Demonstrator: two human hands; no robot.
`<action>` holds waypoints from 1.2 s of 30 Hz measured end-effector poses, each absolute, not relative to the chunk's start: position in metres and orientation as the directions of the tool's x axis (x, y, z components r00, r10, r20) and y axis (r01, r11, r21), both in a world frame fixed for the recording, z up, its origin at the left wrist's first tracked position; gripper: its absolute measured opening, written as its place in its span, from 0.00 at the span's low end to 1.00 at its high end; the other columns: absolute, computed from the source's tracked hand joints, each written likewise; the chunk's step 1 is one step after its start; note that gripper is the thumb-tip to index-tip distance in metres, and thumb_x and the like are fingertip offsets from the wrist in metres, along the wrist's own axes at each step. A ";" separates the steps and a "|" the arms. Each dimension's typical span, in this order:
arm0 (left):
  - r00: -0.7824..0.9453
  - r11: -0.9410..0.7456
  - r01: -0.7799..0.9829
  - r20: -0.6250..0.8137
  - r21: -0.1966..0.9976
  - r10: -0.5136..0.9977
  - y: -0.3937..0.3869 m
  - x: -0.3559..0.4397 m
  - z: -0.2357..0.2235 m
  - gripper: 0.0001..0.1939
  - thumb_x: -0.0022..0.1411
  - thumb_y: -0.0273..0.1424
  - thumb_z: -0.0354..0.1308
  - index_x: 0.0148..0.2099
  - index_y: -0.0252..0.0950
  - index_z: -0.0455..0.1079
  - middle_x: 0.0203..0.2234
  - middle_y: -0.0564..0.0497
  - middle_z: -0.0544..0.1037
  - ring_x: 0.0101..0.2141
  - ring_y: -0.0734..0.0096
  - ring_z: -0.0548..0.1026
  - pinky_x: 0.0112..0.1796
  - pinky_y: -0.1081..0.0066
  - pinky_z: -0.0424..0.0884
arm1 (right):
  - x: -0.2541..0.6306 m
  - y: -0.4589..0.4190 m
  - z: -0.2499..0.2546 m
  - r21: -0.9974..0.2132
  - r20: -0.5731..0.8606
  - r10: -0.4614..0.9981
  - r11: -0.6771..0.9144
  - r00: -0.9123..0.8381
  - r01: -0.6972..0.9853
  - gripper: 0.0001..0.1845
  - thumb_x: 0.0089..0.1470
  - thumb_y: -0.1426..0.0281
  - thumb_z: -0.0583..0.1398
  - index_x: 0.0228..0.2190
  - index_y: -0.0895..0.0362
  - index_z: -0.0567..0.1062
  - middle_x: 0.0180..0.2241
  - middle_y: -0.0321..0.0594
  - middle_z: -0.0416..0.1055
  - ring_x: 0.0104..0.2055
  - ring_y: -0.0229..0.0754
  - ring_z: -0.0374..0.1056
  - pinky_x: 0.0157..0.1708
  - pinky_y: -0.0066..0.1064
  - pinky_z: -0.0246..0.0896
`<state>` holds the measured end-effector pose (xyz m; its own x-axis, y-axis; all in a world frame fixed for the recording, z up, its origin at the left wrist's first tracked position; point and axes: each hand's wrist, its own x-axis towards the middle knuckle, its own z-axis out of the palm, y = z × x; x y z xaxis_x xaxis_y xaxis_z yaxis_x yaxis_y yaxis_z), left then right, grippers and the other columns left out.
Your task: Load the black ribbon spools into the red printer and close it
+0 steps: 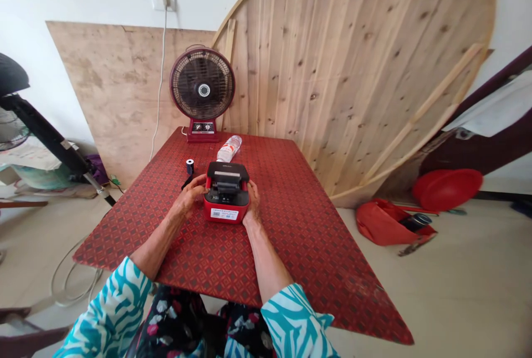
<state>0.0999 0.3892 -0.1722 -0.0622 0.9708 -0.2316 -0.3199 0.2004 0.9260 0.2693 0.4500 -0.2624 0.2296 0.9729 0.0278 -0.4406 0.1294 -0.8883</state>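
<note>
A small red-and-black label printer [226, 215] sits on the patterned red tabletop, its black lid [228, 167] raised and a white label on its near side. My left hand [192, 194] grips the printer's left side, fingers curled along the edge. On the opposite side my right hand [251, 204] is closed against the red casing, with part of its fingers hidden behind it. Just beyond my left hand stands a small dark roll with a white core [190, 166]; a black strip lies near my left fingers. A clear plastic bottle [230, 148] lies behind the printer.
A dark red fan [203, 92] stands at the table's [299, 247] far end. Behind leans a large round wooden board [332, 70]. A red bag [380, 225] and a red basin [449, 187] are on the floor to the right. A black stand pole [58, 136] rises at left.
</note>
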 end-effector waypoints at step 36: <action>0.593 -0.567 0.803 -0.358 0.185 0.721 0.479 0.132 -0.110 0.11 0.57 0.23 0.56 0.40 0.33 0.78 0.37 0.48 0.82 0.37 0.68 0.77 0.36 0.77 0.68 | 0.257 0.446 -0.255 -0.868 0.036 0.974 0.142 0.224 -0.477 0.26 0.48 0.52 0.61 0.44 0.54 0.77 0.42 0.40 0.77 0.45 0.45 0.70 0.43 0.34 0.65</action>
<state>0.1318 0.4786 -0.1096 0.5925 0.7215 -0.3583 0.8025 -0.5671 0.1853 0.2574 0.4462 -0.2546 0.2239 0.9739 0.0363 -0.4765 0.1419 -0.8676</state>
